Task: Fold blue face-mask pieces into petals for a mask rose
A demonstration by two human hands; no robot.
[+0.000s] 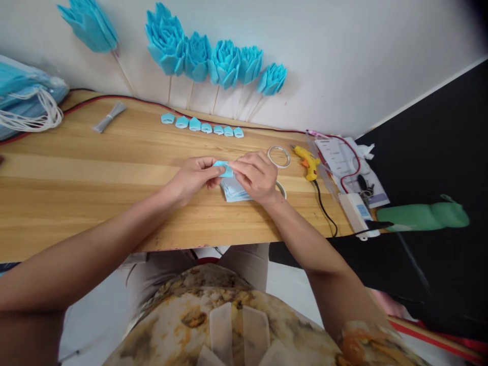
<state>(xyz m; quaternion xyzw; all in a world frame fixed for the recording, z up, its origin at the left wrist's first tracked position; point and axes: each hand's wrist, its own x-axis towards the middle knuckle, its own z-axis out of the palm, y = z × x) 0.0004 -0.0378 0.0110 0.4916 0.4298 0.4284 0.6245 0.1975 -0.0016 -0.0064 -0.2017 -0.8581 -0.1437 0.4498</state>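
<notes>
My left hand [196, 178] pinches a small folded piece of light blue fabric [223, 168] between thumb and fingers, above the wooden table [95, 188]. The fingers of my right hand [256, 175] close on the right end of the same piece. Below the right hand lies a stack of pale blue fabric pieces [235, 191], partly covered by it. Farther back, several small folded blue petals [194, 124] stand in a row. A roll of tape [279, 157] lies just beyond my right hand, and another ring shows partly behind the wrist.
Several blue flowers on sticks [224, 63] lean on the wall. A yellow glue gun [307, 161] with a black cord, a power strip [358, 216], keys [366, 187] and a green bottle [423, 217] are at right. Blue material with white cords [30, 114] and a tied bundle [110, 117] lie left.
</notes>
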